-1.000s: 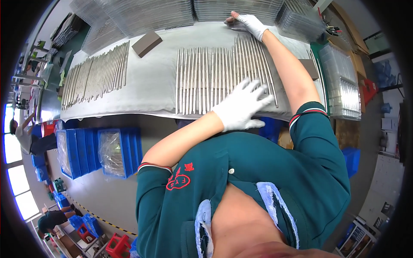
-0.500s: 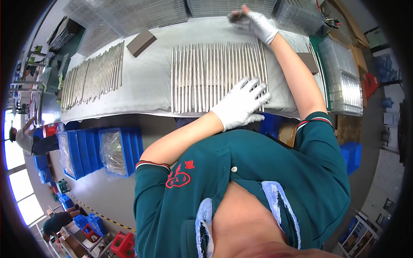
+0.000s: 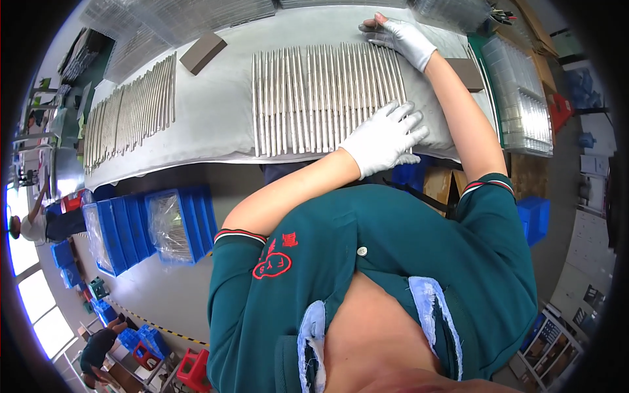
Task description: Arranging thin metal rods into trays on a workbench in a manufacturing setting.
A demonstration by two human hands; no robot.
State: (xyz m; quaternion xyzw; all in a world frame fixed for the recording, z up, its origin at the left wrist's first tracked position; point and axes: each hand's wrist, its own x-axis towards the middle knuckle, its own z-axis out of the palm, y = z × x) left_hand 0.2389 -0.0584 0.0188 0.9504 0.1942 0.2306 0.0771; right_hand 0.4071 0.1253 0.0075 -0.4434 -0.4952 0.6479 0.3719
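Note:
A row of slim silvery metal rods lies side by side on the pale cloth of the table. My left hand, in a white glove, rests flat with its fingers spread at the near right end of this row. My right hand reaches to the far ends of the rightmost rods. Its glove is white with greyed fingers, and some bare skin shows at a fingertip. The right fingers are stretched and somewhat apart, with nothing visible held in them. A second group of rods lies at the left of the table.
Dark brown blocks sit left of the row and beside my right forearm. Clear plastic trays are stacked along the back and at the right. Blue crates stand below on the left. Two other people are farther off.
My right hand has come nearer to the far ends of the rods and is less blurred. My left hand has slid slightly rightward in view. The whole view has shifted a little.

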